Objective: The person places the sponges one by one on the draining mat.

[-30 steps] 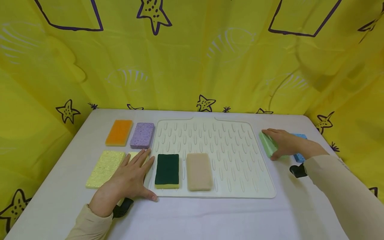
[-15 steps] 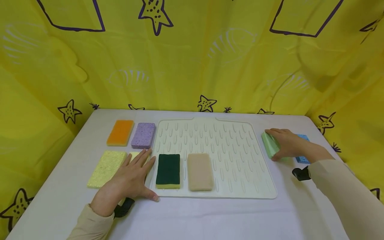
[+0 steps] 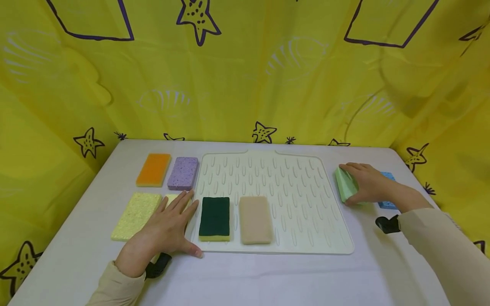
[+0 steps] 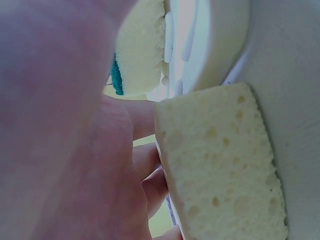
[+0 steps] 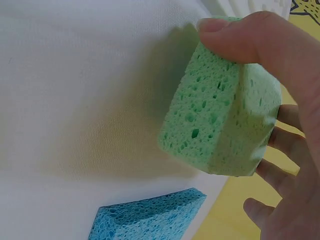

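Right of the white mat [image 3: 306, 204], the right hand [image 3: 365, 182] is pinching the green sponge [image 5: 200, 115], which could slip out if that hand is holding too loosely, while the left hand [image 3: 168, 229], spread wide, is partly covering the pale yellow sponge [image 4: 220, 160] just left of the mat.

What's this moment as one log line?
right hand: grips light green sponge | left hand: over cream sponge | on white mat: dark green sponge, beige sponge
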{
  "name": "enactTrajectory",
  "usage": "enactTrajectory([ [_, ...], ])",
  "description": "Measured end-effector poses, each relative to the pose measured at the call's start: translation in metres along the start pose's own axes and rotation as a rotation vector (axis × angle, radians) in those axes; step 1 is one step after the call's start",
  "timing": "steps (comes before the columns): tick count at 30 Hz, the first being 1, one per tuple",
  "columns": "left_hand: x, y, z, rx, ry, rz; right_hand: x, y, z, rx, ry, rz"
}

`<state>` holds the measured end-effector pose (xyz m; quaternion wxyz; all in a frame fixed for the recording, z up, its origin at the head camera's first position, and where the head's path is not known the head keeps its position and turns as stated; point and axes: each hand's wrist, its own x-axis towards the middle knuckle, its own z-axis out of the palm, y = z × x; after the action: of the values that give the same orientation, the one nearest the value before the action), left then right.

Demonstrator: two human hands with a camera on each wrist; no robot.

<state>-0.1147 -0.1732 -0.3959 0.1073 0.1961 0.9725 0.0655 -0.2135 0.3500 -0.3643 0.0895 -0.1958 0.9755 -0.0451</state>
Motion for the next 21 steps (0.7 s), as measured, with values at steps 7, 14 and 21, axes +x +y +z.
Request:
enactTrajectory([
  [7,0.000,-0.001,0.001,0.003,0.002,0.006,-0.002,-0.007,-0.001,0.033,0.036,-0.003],
  [14,0.000,-0.001,0.001,0.012,0.018,0.017,-0.006,-0.014,0.001,0.072,0.026,0.010],
  [21,0.001,-0.001,0.001,0.010,0.008,0.008,-0.009,-0.019,0.001,0.071,0.032,-0.005],
])
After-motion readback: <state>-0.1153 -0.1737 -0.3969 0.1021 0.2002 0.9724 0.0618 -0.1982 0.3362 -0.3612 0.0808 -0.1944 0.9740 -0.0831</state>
